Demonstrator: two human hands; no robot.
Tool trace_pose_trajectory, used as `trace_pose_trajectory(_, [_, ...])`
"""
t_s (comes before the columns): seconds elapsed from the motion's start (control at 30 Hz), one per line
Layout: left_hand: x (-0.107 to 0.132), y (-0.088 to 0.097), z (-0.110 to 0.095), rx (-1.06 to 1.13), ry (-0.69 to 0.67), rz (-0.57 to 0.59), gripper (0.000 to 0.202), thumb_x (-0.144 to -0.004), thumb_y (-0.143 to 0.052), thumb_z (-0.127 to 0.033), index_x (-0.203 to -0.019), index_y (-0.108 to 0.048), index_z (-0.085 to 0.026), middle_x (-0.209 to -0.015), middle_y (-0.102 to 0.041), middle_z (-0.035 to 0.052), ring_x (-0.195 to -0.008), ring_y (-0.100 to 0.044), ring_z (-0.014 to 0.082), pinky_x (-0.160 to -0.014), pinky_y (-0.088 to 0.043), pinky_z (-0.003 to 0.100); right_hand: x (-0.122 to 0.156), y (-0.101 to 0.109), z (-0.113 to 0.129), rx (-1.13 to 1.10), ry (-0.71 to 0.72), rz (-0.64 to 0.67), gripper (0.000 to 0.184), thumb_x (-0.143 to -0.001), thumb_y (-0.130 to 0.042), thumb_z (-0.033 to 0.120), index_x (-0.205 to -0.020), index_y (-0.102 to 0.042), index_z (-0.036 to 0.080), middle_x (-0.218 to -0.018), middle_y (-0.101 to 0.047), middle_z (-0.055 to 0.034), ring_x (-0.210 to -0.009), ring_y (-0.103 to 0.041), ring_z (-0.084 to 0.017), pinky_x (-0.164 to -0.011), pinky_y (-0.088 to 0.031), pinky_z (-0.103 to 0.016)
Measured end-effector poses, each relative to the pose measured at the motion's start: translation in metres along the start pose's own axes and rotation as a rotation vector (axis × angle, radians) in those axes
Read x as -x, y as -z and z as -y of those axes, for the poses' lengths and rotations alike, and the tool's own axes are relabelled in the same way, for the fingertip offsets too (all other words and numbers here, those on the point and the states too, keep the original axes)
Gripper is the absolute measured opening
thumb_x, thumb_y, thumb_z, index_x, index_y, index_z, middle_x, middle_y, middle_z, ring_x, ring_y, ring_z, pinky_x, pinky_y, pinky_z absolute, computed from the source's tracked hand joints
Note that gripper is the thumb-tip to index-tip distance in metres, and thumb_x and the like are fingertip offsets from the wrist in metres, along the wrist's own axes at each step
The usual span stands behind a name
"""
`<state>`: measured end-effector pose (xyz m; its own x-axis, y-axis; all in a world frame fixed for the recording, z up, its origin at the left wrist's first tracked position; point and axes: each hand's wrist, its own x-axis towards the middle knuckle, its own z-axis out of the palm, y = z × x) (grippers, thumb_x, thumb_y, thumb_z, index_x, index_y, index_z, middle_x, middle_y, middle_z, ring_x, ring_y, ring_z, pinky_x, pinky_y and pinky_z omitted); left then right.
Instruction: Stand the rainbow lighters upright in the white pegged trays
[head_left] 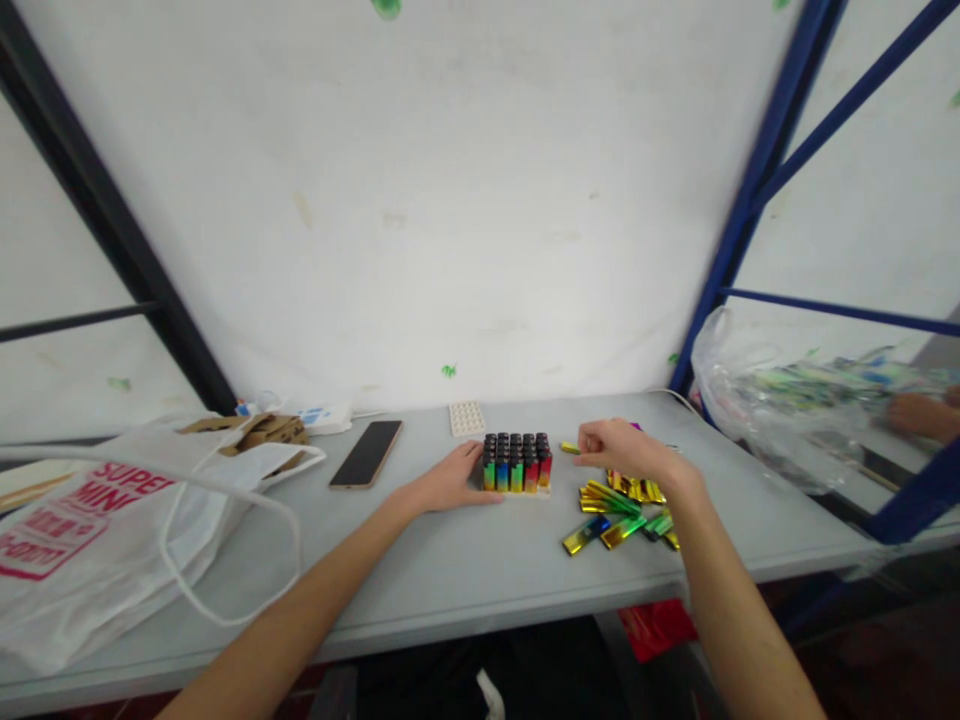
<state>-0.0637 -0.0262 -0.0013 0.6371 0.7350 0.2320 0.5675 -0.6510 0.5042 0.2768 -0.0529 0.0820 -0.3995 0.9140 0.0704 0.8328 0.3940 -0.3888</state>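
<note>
Rows of black-topped, rainbow-coloured cylinders that look like lighters [517,463] stand upright, packed together in a pale tray [536,494]. My left hand [452,480] grips the tray's left side, its thumb along the front edge and its fingers behind the corner. To the right of the block, my right hand [616,446] is closed in a pinch. A small shiny gold strip [570,448] sticks out from its fingertips. Below that hand lies a loose pile of flat metallic sleeves [611,497] in gold, green and blue, partly hidden by my right forearm.
A white grid holder [466,418] lies behind the block. A phone [367,454] rests to the left, near a printed white plastic bag [112,530] and cardboard [262,437]. Clear plastic bags [739,400] sit beside the blue post [739,215]. Another person's hand [922,415] shows at far right.
</note>
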Motion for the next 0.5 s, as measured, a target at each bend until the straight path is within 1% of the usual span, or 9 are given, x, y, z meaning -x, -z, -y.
trace_pose_trajectory(0.07, [0.000,0.000,0.000,0.002,0.007,0.004,0.090,-0.079,-0.083,-0.063,-0.150,-0.049,-0.017,-0.147,-0.055,0.0170,-0.138,-0.051,0.0384,-0.123,-0.036,0.052,0.005,0.004,-0.011,0.037,-0.078,0.052,0.014,-0.080,-0.075,0.032,-0.087,-0.074,0.020,-0.079,-0.073,-0.0033,-0.067,-0.061,-0.017,-0.059,-0.038,-0.026])
trace_pose_trajectory(0.13, [0.000,0.000,0.001,0.005,0.010,0.002,0.090,-0.079,-0.083,-0.062,-0.150,-0.049,-0.018,-0.148,-0.055,0.0166,-0.139,-0.051,0.0385,-0.124,-0.036,0.053,0.007,0.006,-0.019,0.048,-0.147,0.142,0.023,-0.071,-0.080,0.030,-0.092,-0.078,0.021,-0.084,-0.075,-0.0039,-0.070,-0.064,-0.019,-0.059,-0.041,-0.026])
trace_pose_trajectory(0.2, [0.001,0.000,0.002,0.004,0.008,-0.002,0.090,-0.079,-0.083,-0.063,-0.150,-0.049,-0.019,-0.149,-0.055,0.0160,-0.139,-0.051,0.0384,-0.123,-0.036,0.053,0.008,0.005,-0.024,0.040,-0.181,0.227,0.029,-0.064,-0.083,0.031,-0.091,-0.081,0.022,-0.084,-0.076,-0.0032,-0.070,-0.065,-0.020,-0.058,-0.042,-0.026])
trace_pose_trajectory(0.27, [0.001,-0.001,0.002,0.000,0.006,0.000,0.091,-0.079,-0.083,-0.063,-0.151,-0.048,-0.019,-0.149,-0.054,0.0158,-0.139,-0.050,0.0380,-0.124,-0.035,0.053,0.007,0.001,-0.028,0.027,-0.181,0.279,0.027,-0.060,-0.084,0.031,-0.087,-0.082,0.023,-0.080,-0.076,-0.0022,-0.069,-0.065,-0.020,-0.057,-0.042,-0.026])
trace_pose_trajectory(0.33, [0.001,0.000,0.001,-0.006,0.005,0.003,0.092,-0.080,-0.082,-0.063,-0.152,-0.047,-0.019,-0.150,-0.053,0.0160,-0.140,-0.049,0.0381,-0.124,-0.035,0.052,0.005,-0.003,-0.029,0.024,-0.178,0.312,0.018,-0.062,-0.083,0.030,-0.078,-0.082,0.022,-0.074,-0.074,-0.0016,-0.066,-0.064,-0.020,-0.057,-0.041,-0.027])
trace_pose_trajectory(0.4, [0.001,0.001,0.000,-0.011,0.006,0.007,0.092,-0.080,-0.082,-0.064,-0.152,-0.047,-0.019,-0.150,-0.053,0.0161,-0.140,-0.049,0.0387,-0.124,-0.035,0.053,0.002,-0.007,-0.028,0.049,-0.162,0.311,0.009,-0.068,-0.080,0.028,-0.070,-0.079,0.020,-0.066,-0.071,-0.0022,-0.062,-0.062,-0.020,-0.058,-0.040,-0.029])
trace_pose_trajectory(0.43, [0.001,0.001,0.000,-0.013,0.011,0.007,0.092,-0.080,-0.082,-0.065,-0.151,-0.048,-0.019,-0.150,-0.054,0.0161,-0.139,-0.050,0.0391,-0.123,-0.036,0.053,0.000,-0.008,-0.027,0.060,-0.132,0.280,0.009,-0.071,-0.078,0.027,-0.069,-0.078,0.019,-0.066,-0.070,-0.0030,-0.062,-0.061,-0.020,-0.059,-0.040,-0.030])
trace_pose_trajectory(0.47, [0.001,0.001,-0.001,-0.014,0.014,0.007,0.091,-0.080,-0.081,-0.065,-0.151,-0.048,-0.019,-0.149,-0.054,0.0162,-0.139,-0.050,0.0393,-0.123,-0.036,0.053,-0.002,-0.008,-0.026,0.056,-0.083,0.232,0.011,-0.076,-0.075,0.027,-0.071,-0.078,0.018,-0.069,-0.071,-0.0043,-0.065,-0.063,-0.021,-0.062,-0.041,-0.031])
trace_pose_trajectory(0.5, [0.001,0.001,-0.001,-0.015,0.016,0.007,0.091,-0.080,-0.081,-0.065,-0.151,-0.049,-0.019,-0.149,-0.054,0.0162,-0.138,-0.051,0.0392,-0.123,-0.037,0.054,-0.003,-0.008,-0.024,0.033,-0.024,0.170,0.013,-0.080,-0.072,0.029,-0.078,-0.079,0.017,-0.075,-0.074,-0.0058,-0.070,-0.065,-0.022,-0.066,-0.043,-0.032])
